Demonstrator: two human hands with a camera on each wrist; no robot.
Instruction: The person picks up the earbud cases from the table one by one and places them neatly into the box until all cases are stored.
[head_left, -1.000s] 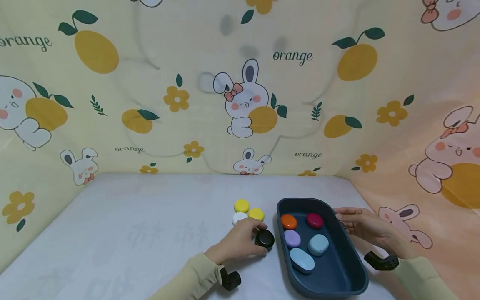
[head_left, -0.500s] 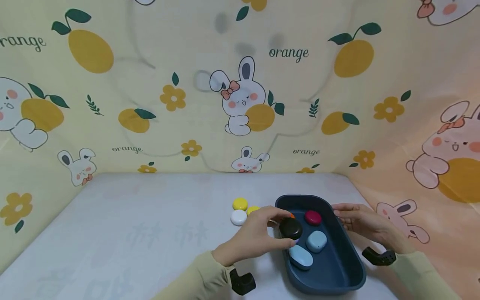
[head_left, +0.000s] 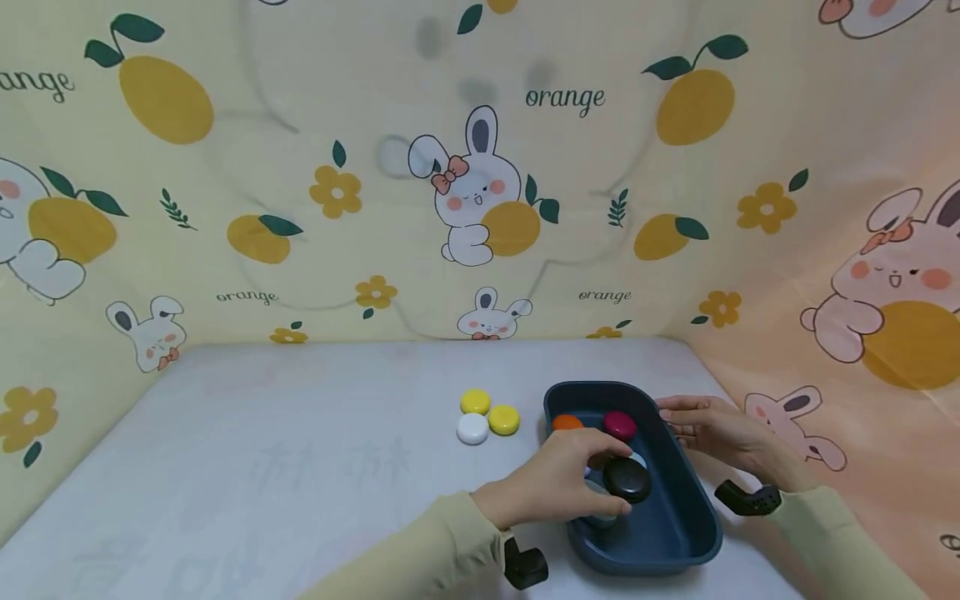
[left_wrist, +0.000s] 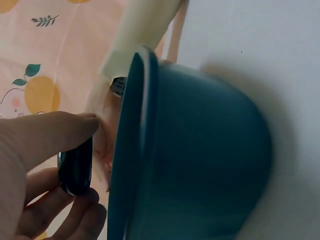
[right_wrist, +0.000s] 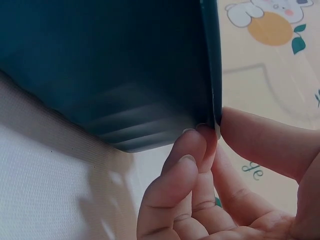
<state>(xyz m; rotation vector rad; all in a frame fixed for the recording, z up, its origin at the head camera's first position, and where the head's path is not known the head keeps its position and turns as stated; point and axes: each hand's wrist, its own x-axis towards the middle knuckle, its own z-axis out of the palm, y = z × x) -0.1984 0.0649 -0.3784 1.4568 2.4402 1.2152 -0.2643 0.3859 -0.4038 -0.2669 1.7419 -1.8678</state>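
1. Head view: at lower right, the left hand (head_left: 558,479) pinches a black disc (head_left: 627,480) between thumb and fingers, spread just to its width. The disc has moved from beside the dark blue tray (head_left: 663,523) to over its interior, so it seems mid-carry, not yet set down. An orange disc (head_left: 567,422) and a dark red disc (head_left: 619,426) show inside; other pieces are partly hidden. Below centre, two yellow discs (head_left: 504,420) and a white disc (head_left: 472,429) lie outside on the table (head_left: 300,467).
2. Left wrist view: at lower left, the black disc stands edge-on in that grip, apart from the tray's rim.
3. Right wrist view: at lower right, the right hand (right_wrist: 215,185) pinches the rim between thumb and curled fingers, apparently steadying the tray.
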